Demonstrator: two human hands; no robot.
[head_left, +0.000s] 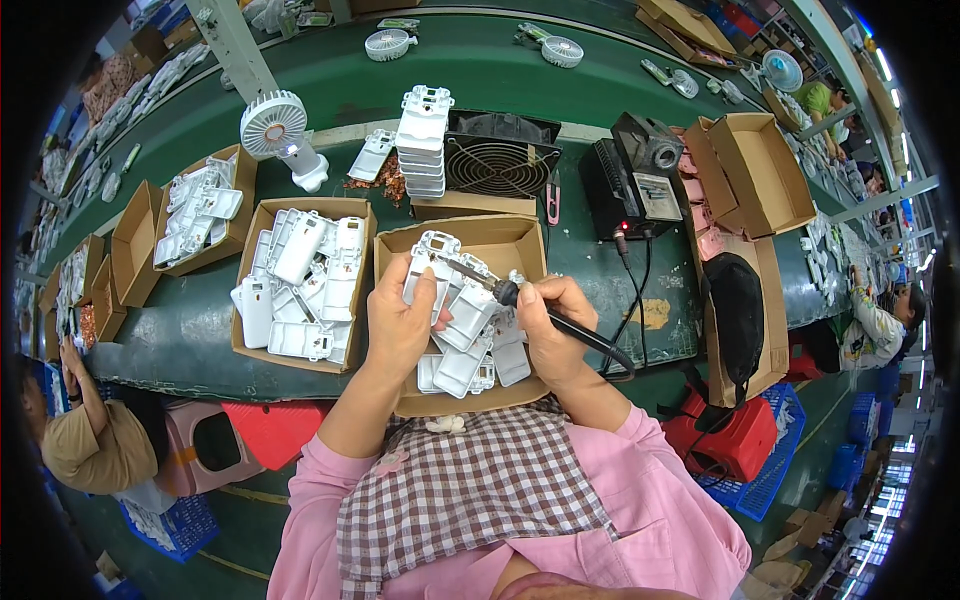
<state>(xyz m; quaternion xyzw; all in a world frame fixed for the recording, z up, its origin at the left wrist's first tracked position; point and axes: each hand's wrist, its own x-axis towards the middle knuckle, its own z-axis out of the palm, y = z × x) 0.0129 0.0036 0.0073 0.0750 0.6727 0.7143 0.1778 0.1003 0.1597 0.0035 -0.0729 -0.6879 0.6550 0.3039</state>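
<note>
The left hand (398, 322) covers most of the white plastic shell (432, 262) it grips, so the part's lower half cannot be made out. The soldering iron (530, 308) tip is too small to show whether it touches the shell, and the right hand (548, 335) wraps the handle's middle. Beneath both hands, the white parts in the cardboard box (500, 238) overlap — their count cannot be told. The box's near wall hides behind the checked apron (470, 480). The iron's cable (625, 300) drops out of sight past the tabletop (190, 340) edge. People at the rim are bent and cut off — the seated one at left (90, 440) shows only in part.
</note>
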